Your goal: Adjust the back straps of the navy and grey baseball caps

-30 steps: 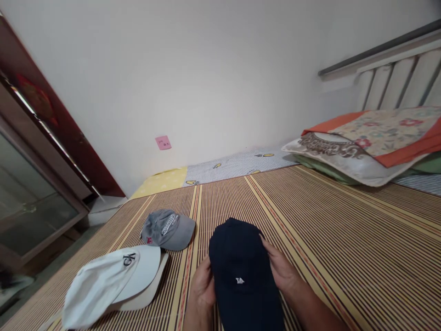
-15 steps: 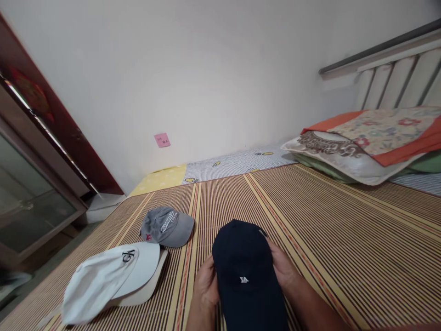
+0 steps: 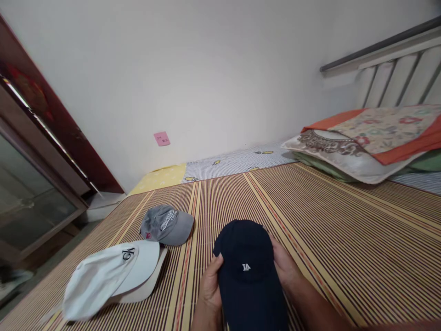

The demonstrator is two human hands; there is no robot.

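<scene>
A dark navy baseball cap [image 3: 248,280] with a small white emblem is held between both my hands, its brim pointing down towards me. My left hand [image 3: 211,280] grips its left edge, the thumb lying on the cap and the other fingers mostly hidden. Along the right side, my right hand [image 3: 285,263] is closed on the cap, with its fingertips out of sight behind it. Left of my hands lie a grey cap [image 3: 168,225] with white lettering and a white cap [image 3: 99,278] with a dark monogram; another pale brim shows beneath the white one.
A striped bamboo mat [image 3: 330,230] covers the bed. Stacked pillows [image 3: 344,158] with an orange-edged floral cloth [image 3: 386,131] rest at the right, below a radiator [image 3: 396,78]. A pink note [image 3: 161,139] is on the wall; a glass-fronted cabinet [image 3: 37,197] stands at left.
The cap in my hands has tilted slightly, its emblem now higher. My left thumb has come up onto the cap's left edge. The other caps lie as before.
</scene>
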